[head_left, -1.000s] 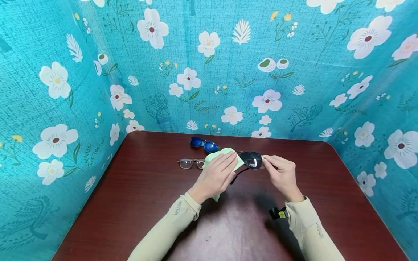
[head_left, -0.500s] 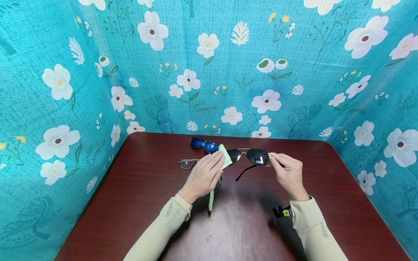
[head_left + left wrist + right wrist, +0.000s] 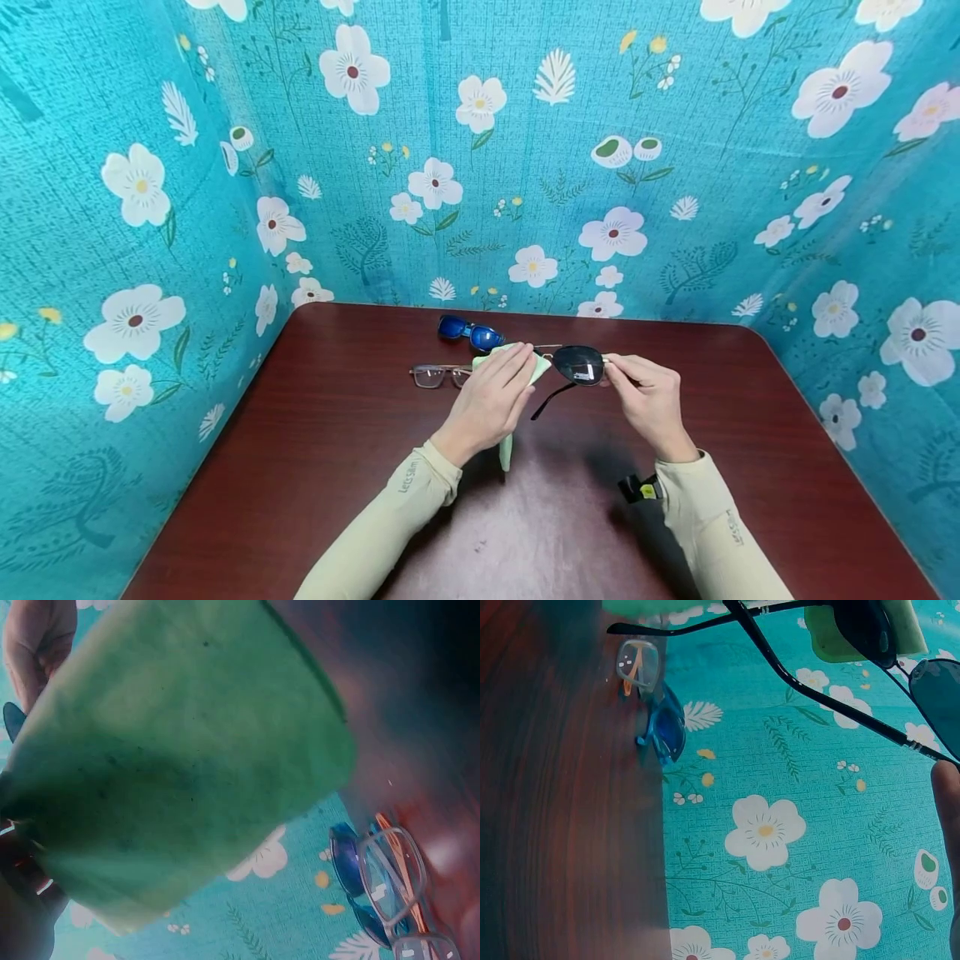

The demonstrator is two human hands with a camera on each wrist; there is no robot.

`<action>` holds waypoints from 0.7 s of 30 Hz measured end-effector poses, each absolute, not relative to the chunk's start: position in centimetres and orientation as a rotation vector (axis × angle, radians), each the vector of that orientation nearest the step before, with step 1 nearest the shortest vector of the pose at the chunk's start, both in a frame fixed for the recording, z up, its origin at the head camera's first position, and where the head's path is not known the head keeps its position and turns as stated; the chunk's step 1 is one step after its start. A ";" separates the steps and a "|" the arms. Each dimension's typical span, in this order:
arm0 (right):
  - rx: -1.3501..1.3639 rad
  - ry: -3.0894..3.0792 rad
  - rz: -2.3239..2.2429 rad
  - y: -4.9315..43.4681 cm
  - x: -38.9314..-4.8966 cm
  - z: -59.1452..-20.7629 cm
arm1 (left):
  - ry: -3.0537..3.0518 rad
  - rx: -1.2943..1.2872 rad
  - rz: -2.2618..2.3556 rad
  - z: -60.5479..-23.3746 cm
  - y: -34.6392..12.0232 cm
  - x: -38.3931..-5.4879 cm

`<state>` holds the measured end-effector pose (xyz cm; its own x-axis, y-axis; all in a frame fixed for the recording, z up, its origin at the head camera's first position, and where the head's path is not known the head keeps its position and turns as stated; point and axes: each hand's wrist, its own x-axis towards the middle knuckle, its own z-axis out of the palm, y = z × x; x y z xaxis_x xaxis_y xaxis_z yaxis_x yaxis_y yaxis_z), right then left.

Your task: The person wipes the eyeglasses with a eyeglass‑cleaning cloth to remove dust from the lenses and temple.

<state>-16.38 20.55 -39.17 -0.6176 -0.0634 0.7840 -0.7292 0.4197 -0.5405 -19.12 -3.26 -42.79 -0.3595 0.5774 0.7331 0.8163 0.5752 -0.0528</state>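
My right hand (image 3: 651,404) pinches dark aviator sunglasses (image 3: 577,365) by the hinge at their right end, holding them up over the table with the temples pointing back towards me. In my left hand (image 3: 483,408) is a light green cloth (image 3: 538,369), folded over the other lens, which it mostly hides in the head view. The fingers lie extended across the cloth, and a loose end hangs below the palm. Seen from the left wrist, the cloth (image 3: 195,750) fills much of the view. From the right wrist, one dark lens (image 3: 939,697) and both black temples show.
Clear-lens eyeglasses (image 3: 430,377) lie on the dark red-brown table (image 3: 330,450), left of the cloth. Behind them are blue-lensed sunglasses (image 3: 486,337). A turquoise flowered curtain (image 3: 480,208) encloses the back and sides. A black strap device (image 3: 641,489) is at the right wrist.
My left hand slid the cloth left towards the lens's outer edge, then back right over the lens. The right hand and sunglasses shifted slightly right, then returned left.
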 end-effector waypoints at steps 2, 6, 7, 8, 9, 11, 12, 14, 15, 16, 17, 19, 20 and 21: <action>0.678 -1.982 1.225 20.4 -16.4 -39.2 | -2.084 -1.111 -0.427 -42.7 -3.1 -19.1; 0.681 -1.993 1.219 20.3 -16.6 -39.4 | -2.103 -1.109 -0.532 -42.7 -2.8 -18.9; 0.679 -1.998 1.213 20.3 -16.6 -39.5 | -2.113 -1.103 -0.591 -42.6 -2.8 -18.8; 0.677 -2.004 1.200 20.2 -16.7 -39.5 | -2.122 -1.090 -0.669 -42.5 -2.7 -18.8; 0.678 -2.008 1.185 20.2 -16.7 -39.6 | -2.133 -1.071 -0.752 -42.5 -2.7 -18.7; 0.682 -2.018 1.150 20.1 -16.8 -39.7 | -2.153 -1.008 -0.914 -42.2 -2.6 -18.6; 0.687 -2.022 1.131 20.1 -16.8 -39.8 | -2.164 -0.966 -0.983 -42.1 -2.5 -18.6; 0.694 -2.026 1.095 19.9 -16.8 -39.9 | -2.188 -0.876 -1.070 -41.9 -2.3 -18.7; 0.696 -2.027 1.085 19.8 -16.8 -40.0 | -2.202 -0.842 -1.080 -41.8 -2.2 -18.7; 0.697 -2.027 1.080 19.7 -16.8 -40.0 | -2.218 -0.817 -1.083 -41.6 -2.0 -18.8; 0.696 -2.025 1.073 19.6 -16.9 -40.0 | -2.237 -0.798 -1.073 -41.5 -1.8 -18.8; 0.690 -2.011 1.083 19.4 -16.9 -40.0 | -2.268 -0.799 -1.018 -41.3 -1.3 -18.9; 0.689 -2.000 1.092 19.4 -17.0 -40.0 | -2.284 -0.810 -0.978 -41.2 -1.1 -18.9; 0.689 -1.990 1.100 19.3 -17.1 -40.1 | -2.294 -0.823 -0.937 -41.1 -0.8 -18.9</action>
<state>-17.07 19.31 -40.05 -0.5761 -0.0968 0.8117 -0.7388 0.4864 -0.4664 -18.91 -0.85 -41.07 -0.6775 0.3346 0.6550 0.6975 0.5750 0.4277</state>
